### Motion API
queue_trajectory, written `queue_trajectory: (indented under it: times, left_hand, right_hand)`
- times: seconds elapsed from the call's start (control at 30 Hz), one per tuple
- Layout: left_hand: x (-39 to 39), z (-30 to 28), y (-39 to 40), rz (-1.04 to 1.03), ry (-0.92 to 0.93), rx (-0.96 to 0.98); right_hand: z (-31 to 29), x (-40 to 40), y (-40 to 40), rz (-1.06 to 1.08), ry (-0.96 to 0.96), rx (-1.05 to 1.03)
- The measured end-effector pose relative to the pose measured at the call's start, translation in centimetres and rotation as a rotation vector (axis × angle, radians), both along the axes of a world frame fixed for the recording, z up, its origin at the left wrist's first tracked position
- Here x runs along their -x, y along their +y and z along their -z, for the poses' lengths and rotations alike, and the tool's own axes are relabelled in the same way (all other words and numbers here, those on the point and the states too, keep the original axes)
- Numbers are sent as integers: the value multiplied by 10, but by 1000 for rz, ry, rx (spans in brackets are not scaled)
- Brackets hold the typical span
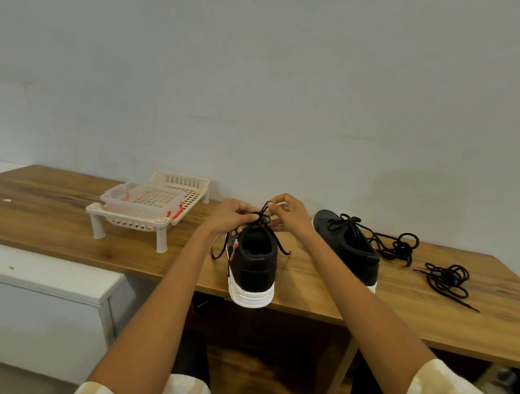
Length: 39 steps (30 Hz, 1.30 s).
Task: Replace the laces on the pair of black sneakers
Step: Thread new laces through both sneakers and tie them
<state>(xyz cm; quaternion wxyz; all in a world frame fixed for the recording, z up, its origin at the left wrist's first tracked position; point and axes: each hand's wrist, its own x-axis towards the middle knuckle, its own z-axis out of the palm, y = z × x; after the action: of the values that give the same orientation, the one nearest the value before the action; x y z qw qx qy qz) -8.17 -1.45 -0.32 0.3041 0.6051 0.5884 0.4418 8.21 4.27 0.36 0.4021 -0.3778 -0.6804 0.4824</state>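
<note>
On wooden table (322, 295) against pale wall (260, 75), both hands' grips apparently pinching black lace (262, 216) over sneaker (253, 266).

One view only — a wide-angle camera on the person's head, looking forward and slightly down across the worktop (69, 215) toward the wall (260, 75) behind it. It sits close: both forearms reach in from the bottom edge, and the worktop's near edge crosses the lower half — wall fills the upper half.
</note>
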Motion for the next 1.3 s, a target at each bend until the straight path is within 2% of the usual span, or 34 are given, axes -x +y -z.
queue_trajectory:
  times: [0.17,0.3,0.5,0.63,0.77,0.9,0.97,1.1,1.23,1.3]
  left_hand:
    - [-3,0,-1,3,-4,11]
    - [-10,3,-1,-74,7,-57]
    - [-18,7,0,-199,74,-136]
    - [-20,8,-1,-222,108,-166]
    - [-20,9,-2,-211,111,-164]
    - [-21,8,-2,-190,148,-184]
    - [-21,9,-1,-196,145,-190]
    - [-20,9,0,-198,161,-207]
    - [-19,11,0,-193,170,-204]
    - [-19,10,0,-197,179,-202]
  right_hand:
    - [4,1,-5,85,62,4]
    - [11,-3,-14,124,45,140]
    - [29,-16,-19,1,-32,-19]
    - [27,-12,-24,7,-31,-30]
    - [27,-12,-22,31,-13,81]
    - [9,-8,-19,20,-107,225]
    - [10,-8,-19,8,-72,165]
    - [25,-19,-18,-65,-184,-56]
    - [24,-22,-17,-56,-90,-55]
    - [26,-24,-18,-103,-115,-73]
